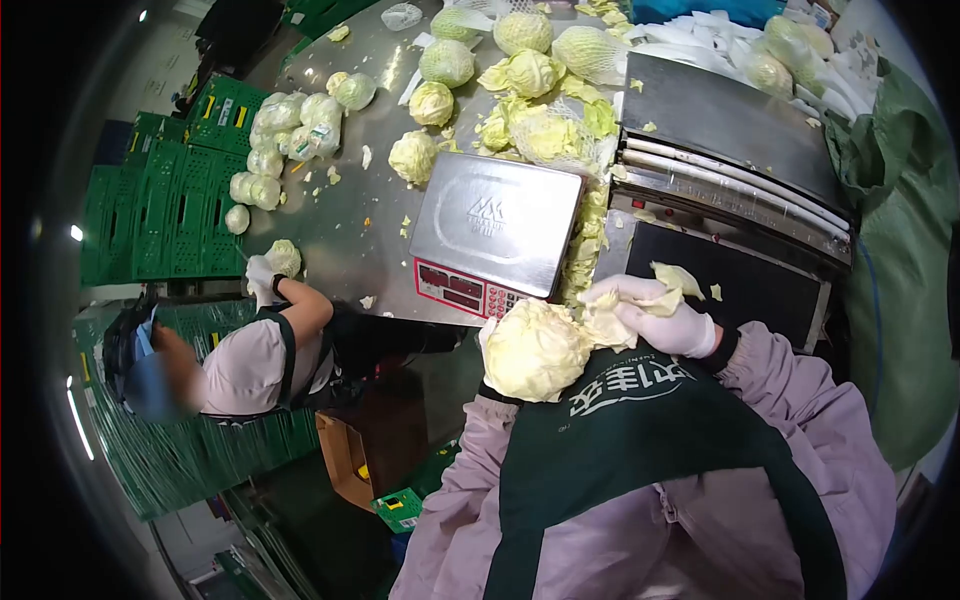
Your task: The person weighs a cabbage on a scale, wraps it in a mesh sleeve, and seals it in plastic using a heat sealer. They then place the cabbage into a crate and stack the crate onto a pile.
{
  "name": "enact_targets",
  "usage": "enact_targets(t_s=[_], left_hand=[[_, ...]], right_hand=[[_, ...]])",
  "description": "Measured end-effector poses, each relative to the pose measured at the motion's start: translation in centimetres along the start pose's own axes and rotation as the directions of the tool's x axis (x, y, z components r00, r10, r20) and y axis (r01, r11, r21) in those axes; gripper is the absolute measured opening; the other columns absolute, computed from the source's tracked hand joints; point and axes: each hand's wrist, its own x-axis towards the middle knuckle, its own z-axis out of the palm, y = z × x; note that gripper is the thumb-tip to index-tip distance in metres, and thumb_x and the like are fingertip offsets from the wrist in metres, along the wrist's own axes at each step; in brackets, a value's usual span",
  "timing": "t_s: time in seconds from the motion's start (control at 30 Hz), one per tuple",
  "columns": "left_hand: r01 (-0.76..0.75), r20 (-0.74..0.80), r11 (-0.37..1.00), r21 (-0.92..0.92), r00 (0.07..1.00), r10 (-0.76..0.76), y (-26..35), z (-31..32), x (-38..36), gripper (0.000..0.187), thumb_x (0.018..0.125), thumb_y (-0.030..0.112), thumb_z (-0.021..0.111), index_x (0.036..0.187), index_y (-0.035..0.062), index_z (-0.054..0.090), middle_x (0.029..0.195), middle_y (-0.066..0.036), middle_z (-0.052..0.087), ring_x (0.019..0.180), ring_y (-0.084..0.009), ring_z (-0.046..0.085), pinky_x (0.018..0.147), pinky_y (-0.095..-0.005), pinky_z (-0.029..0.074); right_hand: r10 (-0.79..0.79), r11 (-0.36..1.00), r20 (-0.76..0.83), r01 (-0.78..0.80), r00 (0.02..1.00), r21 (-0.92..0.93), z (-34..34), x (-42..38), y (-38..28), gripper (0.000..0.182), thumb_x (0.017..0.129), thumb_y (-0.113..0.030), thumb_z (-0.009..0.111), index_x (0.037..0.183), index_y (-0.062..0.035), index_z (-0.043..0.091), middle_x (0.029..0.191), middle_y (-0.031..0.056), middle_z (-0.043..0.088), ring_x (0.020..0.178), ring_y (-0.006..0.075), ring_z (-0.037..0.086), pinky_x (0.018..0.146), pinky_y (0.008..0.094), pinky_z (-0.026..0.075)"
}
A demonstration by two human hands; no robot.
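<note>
A pale cabbage rests against my apron, partly stripped of its outer leaves. My left hand, in a white glove, cups it from the left side; most of its fingers are hidden behind the head. Gloved as well, my right hand is closed around loose cabbage leaves at the right of the head. One torn leaf sticks up above that hand. Just beyond the cabbage stands a digital scale with a bare steel plate and a red-edged display.
More cabbages and leaf scraps lie on the steel table. A wrapping machine stands at right, beside a green sack. On the left, a co-worker handles another cabbage near bagged ones and green crates.
</note>
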Motion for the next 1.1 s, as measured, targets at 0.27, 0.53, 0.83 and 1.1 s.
enact_targets(t_s=[0.27, 0.53, 0.83, 1.1], left_hand=[[0.061, 0.171, 0.971, 0.233, 0.98, -0.102, 3.0, 0.3, 0.3, 0.07, 0.088, 0.052, 0.048, 0.134, 0.0001, 0.041, 0.131, -0.019, 0.05, 0.121, -0.0342, 0.05, 0.105, -0.0473, 0.038], [-0.143, 0.108, 0.878, 0.457, 0.989, 0.105, 4.0, 1.9, 0.0, 0.061, 0.084, 0.044, 0.059, 0.125, 0.001, 0.045, 0.121, -0.014, 0.054, 0.113, -0.0251, 0.054, 0.101, -0.0407, 0.042], [-0.142, 0.083, 0.913, 0.382, 0.989, 0.12, 4.7, 1.5, -2.3, 0.07, 0.082, 0.05, 0.056, 0.128, -0.0008, 0.045, 0.126, -0.017, 0.053, 0.115, -0.0295, 0.054, 0.1, -0.0438, 0.043], [-0.323, 0.227, 0.936, -0.142, 0.909, 0.349, 6.6, -5.2, -3.8, 0.053, 0.09, 0.048, 0.049, 0.126, 0.0085, 0.052, 0.127, -0.018, 0.051, 0.116, -0.0338, 0.051, 0.096, -0.052, 0.042]], right_hand=[[-0.025, 0.969, 0.248, 0.085, 0.968, -0.232, -0.5, 0.5, -2.5, 0.033, 0.088, -0.009, 0.044, 0.118, -0.0031, 0.057, 0.097, 0.0099, 0.062, 0.089, 0.018, 0.058, 0.083, 0.0297, 0.046], [0.068, 0.9, 0.219, 0.035, 0.973, -0.435, 2.9, 0.8, -3.4, 0.024, 0.089, -0.029, 0.065, 0.106, -0.0125, 0.06, 0.068, -0.0021, 0.054, 0.06, 0.0051, 0.048, 0.054, 0.0223, 0.037], [-0.087, 0.79, 0.387, 0.3, 0.918, -0.535, 2.9, 1.7, -2.1, 0.02, 0.081, -0.029, 0.07, 0.091, -0.0123, 0.066, 0.085, 0.0058, 0.066, 0.078, 0.0244, 0.064, 0.066, 0.0347, 0.048], [0.101, 0.994, 0.425, -0.073, 0.9, -0.082, 3.7, 3.6, 0.9, 0.02, 0.088, -0.018, 0.066, 0.1, -0.003, 0.064, 0.091, 0.0037, 0.065, 0.085, 0.0114, 0.06, 0.075, 0.0259, 0.047]])
